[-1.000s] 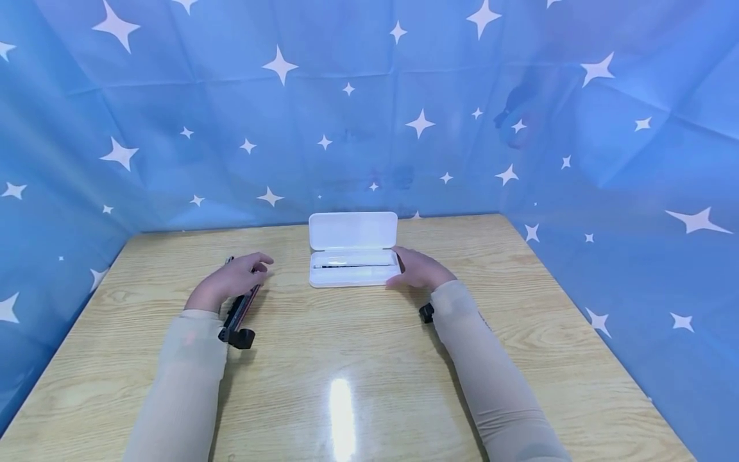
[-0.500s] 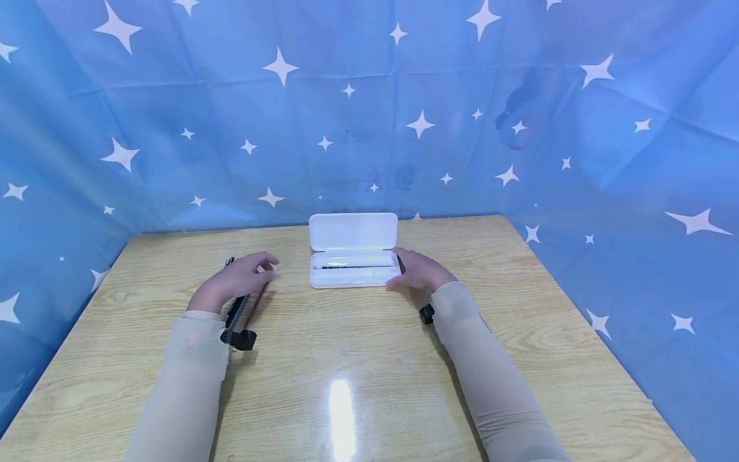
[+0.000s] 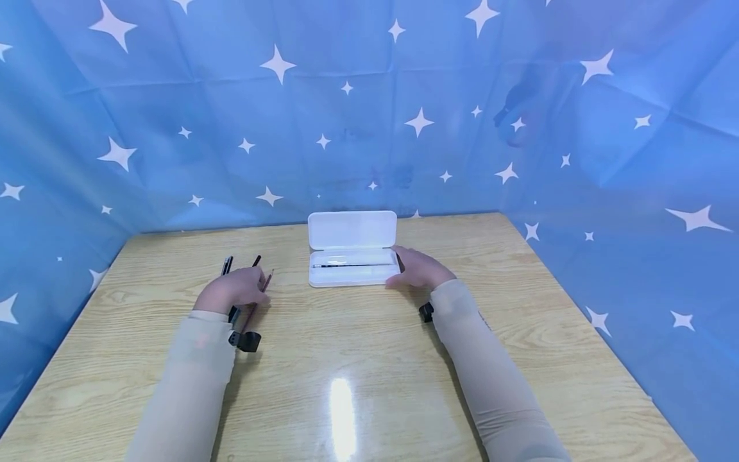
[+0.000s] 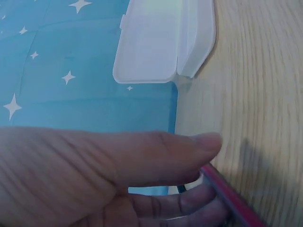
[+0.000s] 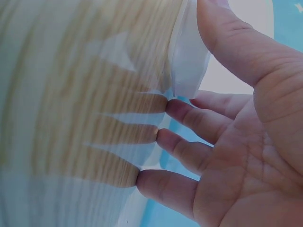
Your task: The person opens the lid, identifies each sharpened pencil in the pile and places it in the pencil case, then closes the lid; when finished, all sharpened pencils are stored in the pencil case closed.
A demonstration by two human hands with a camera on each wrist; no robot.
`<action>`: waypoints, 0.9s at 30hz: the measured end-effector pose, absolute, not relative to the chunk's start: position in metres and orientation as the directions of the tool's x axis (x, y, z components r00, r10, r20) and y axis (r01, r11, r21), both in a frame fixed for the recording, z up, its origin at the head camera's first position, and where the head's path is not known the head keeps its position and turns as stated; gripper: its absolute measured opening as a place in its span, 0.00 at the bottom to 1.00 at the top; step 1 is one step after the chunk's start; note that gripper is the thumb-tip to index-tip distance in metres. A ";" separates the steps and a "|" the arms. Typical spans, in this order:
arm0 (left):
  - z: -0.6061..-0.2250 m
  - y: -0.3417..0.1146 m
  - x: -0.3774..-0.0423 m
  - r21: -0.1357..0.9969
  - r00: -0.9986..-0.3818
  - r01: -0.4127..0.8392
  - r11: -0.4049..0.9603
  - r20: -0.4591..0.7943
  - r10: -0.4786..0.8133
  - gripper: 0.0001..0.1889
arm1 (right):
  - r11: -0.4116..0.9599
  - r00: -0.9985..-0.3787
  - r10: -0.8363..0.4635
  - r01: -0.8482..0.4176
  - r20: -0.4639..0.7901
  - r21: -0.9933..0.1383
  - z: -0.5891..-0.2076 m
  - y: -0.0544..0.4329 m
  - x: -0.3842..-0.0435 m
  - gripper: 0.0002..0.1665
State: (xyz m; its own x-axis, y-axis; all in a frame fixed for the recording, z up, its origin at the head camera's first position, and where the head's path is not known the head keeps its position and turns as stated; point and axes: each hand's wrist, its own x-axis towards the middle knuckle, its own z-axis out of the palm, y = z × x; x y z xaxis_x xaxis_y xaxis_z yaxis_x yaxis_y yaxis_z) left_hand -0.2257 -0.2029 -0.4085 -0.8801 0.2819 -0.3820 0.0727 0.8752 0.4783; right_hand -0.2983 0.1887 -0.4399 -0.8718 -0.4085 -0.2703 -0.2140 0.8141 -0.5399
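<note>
My left hand point(image 3: 233, 290) is at the left of the table, its thumb and fingers pinching a dark red pencil point(image 4: 232, 196). Beneath that hand lie dark pencils; the tip of one black pencil point(image 3: 256, 260) and the ends of others point(image 3: 228, 264) stick out past it, the rest hidden. An open white pencil case point(image 3: 352, 231) stands at the back middle, lid up, with one thin dark pencil point(image 3: 355, 265) lying inside. Holding the case's right end is my right hand point(image 3: 424, 269), thumb at the front and index finger behind; the other fingertips rest on the tabletop in the right wrist view.
The wood-grain table point(image 3: 369, 346) reaches back to a blue curtain point(image 3: 346, 115) with white stars, which also hangs at both sides. Black wrist cameras point(image 3: 248, 341) sit at both wrists. A bright light reflection point(image 3: 342, 417) shows near the front.
My left hand has moved slightly down and closed its fingers on the red pencil, and the pencils beneath have shifted and spread. The right hand and case have stayed put.
</note>
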 end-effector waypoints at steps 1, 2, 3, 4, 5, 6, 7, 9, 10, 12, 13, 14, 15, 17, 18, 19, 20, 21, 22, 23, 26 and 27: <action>-0.408 -0.202 -0.226 0.474 -0.881 0.077 0.877 -0.380 0.283 0.21 | 0.813 -0.872 -0.409 -0.215 -0.269 -0.540 -0.439 0.188 -0.298 0.50; -0.409 -0.201 -0.226 0.471 -0.881 0.078 0.879 -0.380 0.282 0.18 | 0.811 -0.871 -0.412 -0.217 -0.267 -0.544 -0.439 0.188 -0.299 0.50; -0.410 -0.200 -0.226 0.463 -0.883 0.090 0.882 -0.372 0.286 0.19 | 0.809 -0.871 -0.414 -0.218 -0.266 -0.546 -0.438 0.187 -0.299 0.49; -0.411 -0.199 -0.227 0.460 -0.885 0.101 0.882 -0.363 0.291 0.20 | 0.808 -0.870 -0.414 -0.217 -0.266 -0.549 -0.437 0.187 -0.298 0.49; -0.413 -0.197 -0.227 0.460 -0.888 0.111 0.881 -0.352 0.295 0.20 | 0.808 -0.871 -0.414 -0.216 -0.266 -0.548 -0.437 0.186 -0.298 0.49; -0.414 -0.195 -0.228 0.466 -0.890 0.117 0.877 -0.342 0.301 0.20 | 0.807 -0.870 -0.415 -0.216 -0.267 -0.550 -0.436 0.186 -0.298 0.49; -0.416 -0.194 -0.229 0.469 -0.892 0.129 0.874 -0.330 0.308 0.20 | 0.807 -0.870 -0.415 -0.216 -0.267 -0.549 -0.436 0.186 -0.297 0.49; -0.418 -0.190 -0.230 0.470 -0.893 0.155 0.869 -0.309 0.327 0.20 | 0.808 -0.869 -0.416 -0.218 -0.268 -0.548 -0.435 0.187 -0.297 0.49; -0.418 -0.189 -0.230 0.478 -0.892 0.162 0.863 -0.303 0.336 0.20 | 0.808 -0.868 -0.417 -0.219 -0.269 -0.547 -0.435 0.187 -0.297 0.50; -0.418 -0.187 -0.230 0.488 -0.890 0.162 0.858 -0.304 0.341 0.19 | 0.806 -0.867 -0.421 -0.221 -0.268 -0.549 -0.435 0.188 -0.297 0.50; -0.418 -0.186 -0.230 0.486 -0.889 0.165 0.858 -0.303 0.343 0.19 | 0.805 -0.867 -0.421 -0.221 -0.266 -0.550 -0.435 0.188 -0.297 0.49; -0.418 -0.186 -0.230 0.487 -0.887 0.168 0.857 -0.305 0.347 0.19 | 0.804 -0.868 -0.420 -0.221 -0.265 -0.552 -0.435 0.188 -0.297 0.49; -0.418 -0.185 -0.230 0.488 -0.885 0.170 0.856 -0.307 0.351 0.19 | 0.803 -0.868 -0.420 -0.220 -0.264 -0.554 -0.435 0.188 -0.296 0.49; -0.418 -0.186 -0.231 0.494 -0.879 0.169 0.853 -0.316 0.357 0.20 | 0.803 -0.869 -0.419 -0.218 -0.265 -0.555 -0.435 0.189 -0.296 0.50; -0.417 -0.186 -0.231 0.502 -0.876 0.167 0.849 -0.320 0.361 0.21 | 0.804 -0.869 -0.417 -0.215 -0.267 -0.554 -0.435 0.189 -0.296 0.50; -0.417 -0.186 -0.232 0.508 -0.874 0.167 0.845 -0.320 0.365 0.22 | 0.806 -0.869 -0.416 -0.216 -0.268 -0.550 -0.436 0.189 -0.296 0.50; -0.417 -0.187 -0.232 0.515 -0.874 0.172 0.840 -0.314 0.372 0.23 | 0.808 -0.868 -0.415 -0.215 -0.271 -0.549 -0.436 0.189 -0.296 0.51; -0.416 -0.189 -0.232 0.524 -0.875 0.169 0.835 -0.309 0.371 0.24 | 0.809 -0.867 -0.417 -0.216 -0.274 -0.547 -0.436 0.189 -0.296 0.51; -0.416 -0.190 -0.233 0.536 -0.879 0.169 0.827 -0.298 0.373 0.25 | 0.810 -0.866 -0.417 -0.216 -0.276 -0.545 -0.437 0.189 -0.296 0.51; -0.415 -0.192 -0.233 0.556 -0.884 0.165 0.814 -0.283 0.373 0.26 | 0.813 -0.866 -0.415 -0.216 -0.278 -0.541 -0.437 0.189 -0.296 0.51; -0.408 -0.197 -0.233 0.631 -0.895 0.176 0.756 -0.216 0.389 0.28 | 0.813 -0.868 -0.413 -0.216 -0.275 -0.540 -0.438 0.189 -0.297 0.52; -0.406 -0.199 -0.233 0.659 -0.901 0.172 0.733 -0.196 0.387 0.28 | 0.814 -0.869 -0.411 -0.214 -0.275 -0.540 -0.438 0.189 -0.297 0.52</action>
